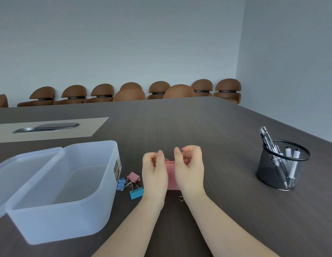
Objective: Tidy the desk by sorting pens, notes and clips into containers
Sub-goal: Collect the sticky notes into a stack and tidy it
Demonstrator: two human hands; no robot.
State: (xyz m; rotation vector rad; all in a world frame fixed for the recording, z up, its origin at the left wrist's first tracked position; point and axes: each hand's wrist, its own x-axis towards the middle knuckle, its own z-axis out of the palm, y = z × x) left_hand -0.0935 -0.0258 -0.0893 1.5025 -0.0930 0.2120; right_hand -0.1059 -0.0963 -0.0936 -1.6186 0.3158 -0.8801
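Both the left hand (154,170) and right hand (188,168) pinch the light, floppy stack of pink paper notes (172,179); I think holding its side edges is safest.

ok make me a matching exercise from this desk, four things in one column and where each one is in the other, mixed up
Things:
1. pink stack of sticky notes
2. grey and white pens
3. coloured metal binder clips
4. translucent plastic lid

Places:
A. standing in the black mesh cup
B. lying left of the clear plastic box, tucked against it
C. held between the left hand and right hand
D. loose on the dark table, between the box and the hands

Pairs: 1-C, 2-A, 3-D, 4-B
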